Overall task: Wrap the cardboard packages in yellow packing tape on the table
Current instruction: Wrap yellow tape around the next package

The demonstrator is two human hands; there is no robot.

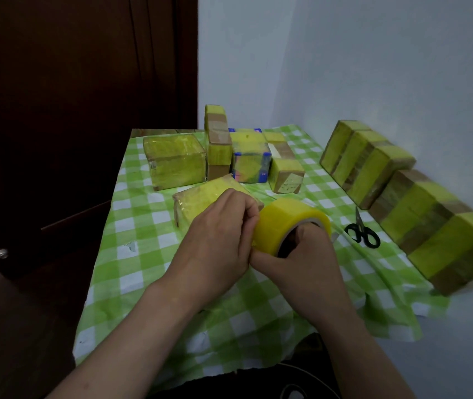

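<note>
item 1, yellow tape roll (290, 226): held over the middle of the desk (143, 269), just in front of a flat package. i see no strip drawn off it.

item 2, left hand (218, 234): fingers curled tight against the roll's outer face. i judge it is picking for the tape end, but the fingertips are hidden.

item 3, right hand (295, 263): fingers hooked into the core, thumb outside, gripping the roll.

item 4, flat package (200, 203): lies on the green checked cloth (131, 283) just behind the left hand and partly covered by it. the top face is yellow, with bare cardboard at the left end. i take it as the one in work.

item 5, back group: a large box (176, 159), yellow on the faces i see; an upright box (216, 142) with a bare brown band mid-height; a blue-edged box (251, 159), yellow on top and front; a small box (285, 174) with a mostly bare end face.

item 6, row of boxes (388, 180): stands along the wall at right, yellow bands alternating with brown cardboard.

item 7, black-handled scissors (362, 234): lying on the cloth between the roll and the row, no hand on them.

progress, my judgement: well along. every package in view carries some yellow tape. what is left is the flat package's bare end, and possibly the brown gaps on the upright box, the small box and the row, if full cover is wanted.
</note>
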